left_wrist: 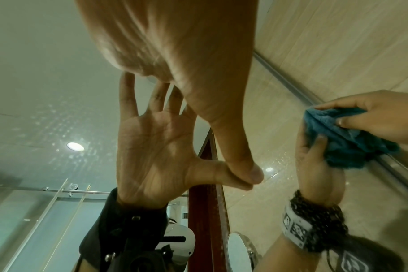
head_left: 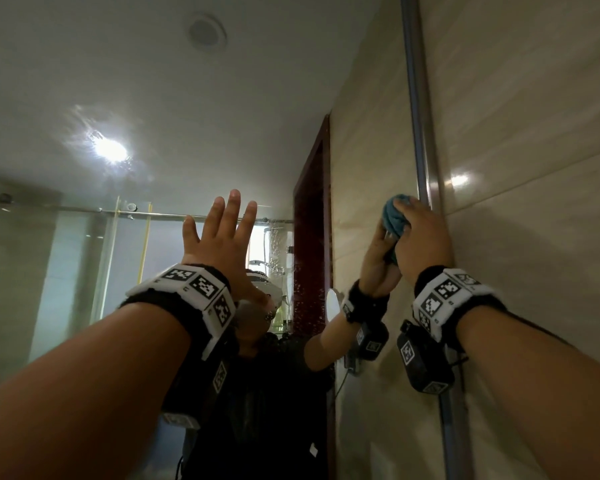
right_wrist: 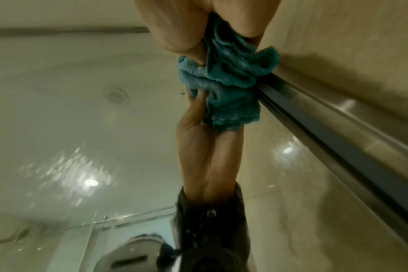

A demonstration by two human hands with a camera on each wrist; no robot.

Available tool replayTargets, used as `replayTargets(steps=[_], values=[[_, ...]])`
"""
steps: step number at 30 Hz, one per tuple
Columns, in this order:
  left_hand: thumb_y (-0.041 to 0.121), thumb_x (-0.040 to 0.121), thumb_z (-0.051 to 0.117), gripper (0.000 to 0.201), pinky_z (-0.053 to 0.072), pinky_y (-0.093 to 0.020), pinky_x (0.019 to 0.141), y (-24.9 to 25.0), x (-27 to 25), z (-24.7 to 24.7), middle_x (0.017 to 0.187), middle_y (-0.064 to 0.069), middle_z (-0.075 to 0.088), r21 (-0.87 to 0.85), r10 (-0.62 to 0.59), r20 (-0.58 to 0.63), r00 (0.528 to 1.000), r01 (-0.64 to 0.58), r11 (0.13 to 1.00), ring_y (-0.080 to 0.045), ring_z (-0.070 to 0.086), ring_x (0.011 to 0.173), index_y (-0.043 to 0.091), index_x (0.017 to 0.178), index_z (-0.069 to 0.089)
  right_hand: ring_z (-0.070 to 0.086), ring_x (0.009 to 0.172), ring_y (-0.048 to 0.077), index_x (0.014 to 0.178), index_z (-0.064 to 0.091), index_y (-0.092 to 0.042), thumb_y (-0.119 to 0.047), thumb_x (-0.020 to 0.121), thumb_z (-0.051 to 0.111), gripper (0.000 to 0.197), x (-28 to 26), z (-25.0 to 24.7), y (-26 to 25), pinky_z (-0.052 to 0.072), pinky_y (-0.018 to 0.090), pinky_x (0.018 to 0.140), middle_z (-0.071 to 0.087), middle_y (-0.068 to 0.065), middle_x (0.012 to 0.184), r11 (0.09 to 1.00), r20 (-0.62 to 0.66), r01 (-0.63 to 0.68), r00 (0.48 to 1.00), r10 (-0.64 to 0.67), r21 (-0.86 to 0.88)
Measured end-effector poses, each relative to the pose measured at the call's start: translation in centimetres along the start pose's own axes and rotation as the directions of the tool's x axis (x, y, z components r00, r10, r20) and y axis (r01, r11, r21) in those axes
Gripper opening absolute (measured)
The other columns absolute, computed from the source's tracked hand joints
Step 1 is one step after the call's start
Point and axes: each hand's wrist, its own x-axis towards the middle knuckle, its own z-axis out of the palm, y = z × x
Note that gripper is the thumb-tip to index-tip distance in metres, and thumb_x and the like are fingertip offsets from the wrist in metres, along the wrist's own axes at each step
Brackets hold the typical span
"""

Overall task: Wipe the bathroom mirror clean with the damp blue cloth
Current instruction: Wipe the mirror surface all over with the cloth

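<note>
The mirror (head_left: 153, 81) fills the left and middle of the head view, speckled with droplets. My left hand (head_left: 222, 233) lies flat against the glass with fingers spread and straight; in the left wrist view its thumb (left_wrist: 252, 171) meets its own reflection. My right hand (head_left: 423, 237) grips the bunched blue cloth (head_left: 394, 216) and presses it on the glass right beside the mirror's right frame. The cloth (left_wrist: 338, 132) shows in the left wrist view too. In the right wrist view the cloth (right_wrist: 231, 73) is crumpled between my fingers (right_wrist: 175, 27) and their reflection.
A metal frame strip (head_left: 420, 116) runs up the mirror's right edge, with a beige tiled wall (head_left: 534, 168) beyond it. The glass reflects a ceiling light, a shower screen, a dark red door frame and me.
</note>
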Motion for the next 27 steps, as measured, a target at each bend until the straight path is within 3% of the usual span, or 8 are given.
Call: replayTargets(steps=[2,5,12,19,22,24,25,27], values=[[0.076,0.053,0.07,0.146,0.001,-0.056,0.114,0.0,0.2,0.3,0.148,-0.004,-0.038,0.009,-0.008,-0.02,1.0,0.008,1.0,-0.025,-0.024,0.141,0.022,0.14,-0.034,0.034,0.133,0.022,0.136,0.047,-0.011,0.013,0.084,0.041,0.058,-1.7,0.4,0.4,0.02,0.022,0.112,0.037,0.007,0.146,1.0,-0.002,-0.017,1.0,0.017,-0.01],[0.074,0.054,0.071,0.146,0.002,-0.055,0.113,0.1,0.3,0.4,0.149,-0.004,-0.036,0.021,-0.015,-0.03,0.999,0.016,1.0,-0.025,-0.022,0.142,0.022,0.139,-0.035,0.034,0.133,0.026,0.136,0.047,-0.014,0.014,0.081,0.043,0.062,-4.3,0.6,0.9,0.025,0.034,0.114,0.035,0.007,0.148,0.998,0.012,-0.054,0.998,0.055,-0.03],[0.066,0.06,0.074,0.144,0.0,-0.056,0.112,0.1,0.4,0.5,0.148,-0.005,-0.039,0.041,-0.026,-0.023,0.999,0.027,0.999,-0.025,-0.024,0.141,0.021,0.136,-0.039,0.031,0.135,0.023,0.137,0.045,-0.023,0.009,0.088,0.04,0.059,-9.8,1.1,2.0,0.028,0.037,0.113,0.032,-0.001,0.15,0.988,0.049,-0.153,0.987,0.155,-0.036],[0.085,0.047,0.064,0.15,-0.003,-0.057,0.112,0.2,-0.2,-0.2,0.147,-0.004,-0.041,-0.015,0.004,0.037,0.999,-0.003,1.0,-0.026,-0.027,0.14,0.021,0.137,-0.038,0.03,0.135,0.022,0.136,0.048,-0.021,0.001,0.092,0.042,0.049,-14.4,1.3,-0.3,0.026,0.037,0.114,0.035,-0.001,0.148,0.982,0.106,-0.186,0.977,0.183,0.018],[0.085,0.045,0.063,0.151,-0.005,-0.059,0.113,0.1,-0.4,-0.7,0.146,-0.004,-0.042,-0.036,0.02,0.059,0.998,-0.017,0.999,-0.026,-0.029,0.139,0.021,0.138,-0.037,0.032,0.135,0.025,0.132,0.051,-0.014,0.003,0.089,0.043,0.047,-11.9,1.4,-2.9,0.02,0.035,0.115,0.04,0.005,0.145,1.0,0.16,0.019,0.987,-0.022,0.02],[0.084,0.046,0.065,0.151,-0.004,-0.059,0.113,0.1,-0.4,-0.6,0.146,-0.005,-0.042,-0.039,0.021,0.059,0.998,-0.019,0.999,-0.026,-0.03,0.139,0.021,0.138,-0.038,0.029,0.136,0.018,0.134,0.049,-0.01,0.006,0.089,0.042,0.048,-7.9,2.2,-5.2,0.01,0.019,0.113,0.039,0.007,0.145,0.989,0.195,0.128,0.971,-0.14,0.074],[0.084,0.045,0.065,0.151,-0.004,-0.059,0.113,0.1,-0.3,-0.5,0.146,-0.005,-0.042,-0.035,0.021,0.053,0.998,-0.019,0.999,-0.026,-0.03,0.139,0.021,0.138,-0.037,0.028,0.135,0.014,0.134,0.048,-0.012,0.007,0.089,0.042,0.049,-5.8,2.7,-6.5,0.007,0.014,0.111,0.038,0.006,0.146,0.989,0.164,0.112,0.978,-0.127,0.101],[0.085,0.044,0.064,0.152,-0.005,-0.058,0.112,0.1,-0.3,-0.4,0.146,-0.005,-0.042,-0.03,0.02,0.043,0.999,-0.019,0.999,-0.026,-0.029,0.139,0.021,0.138,-0.038,0.028,0.136,0.015,0.135,0.047,-0.019,0.003,0.087,0.047,0.052,-3.6,3.3,-8.6,0.011,0.024,0.116,0.036,0.001,0.147,0.997,0.09,0.055,0.994,-0.06,0.052]])
